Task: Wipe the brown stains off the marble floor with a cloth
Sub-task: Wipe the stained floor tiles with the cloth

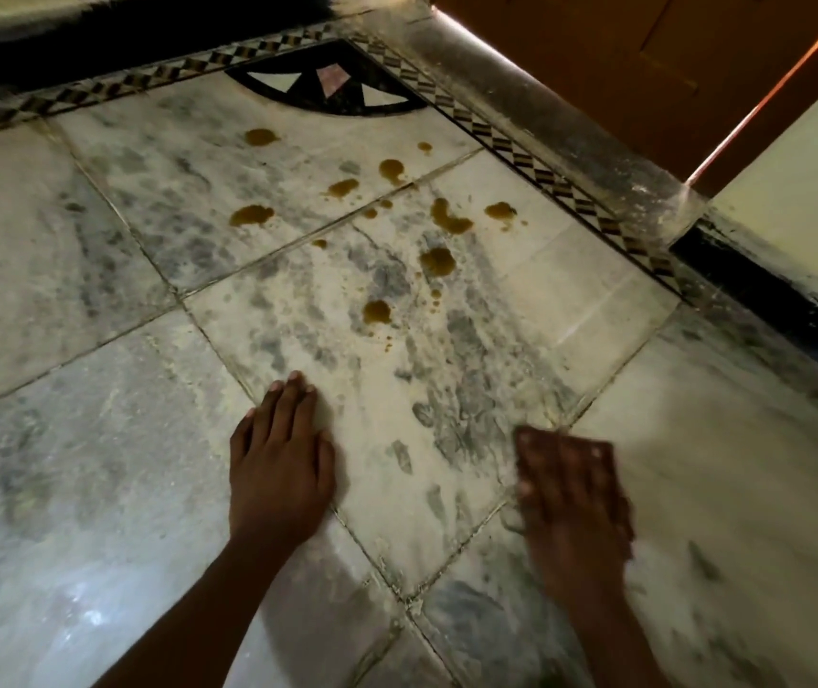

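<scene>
Several brown stains (437, 262) dot the white and grey marble floor (99, 270), spread from the middle toward the far corner; the nearest blot (377, 311) lies a little ahead of my hands. My left hand (280, 469) rests flat on the floor, fingers straight and together. To its right, my right hand (570, 499) is blurred and lies flat with fingers spread on what looks like a small dark brownish cloth (600, 451), whose edge shows past the fingertips. Neither hand touches a stain.
A checkered inlay border (521, 151) and a dark skirting (769, 300) run along the right wall. A black fan-shaped inlay (327, 86) marks the far corner. A wooden door (669, 57) stands at the upper right.
</scene>
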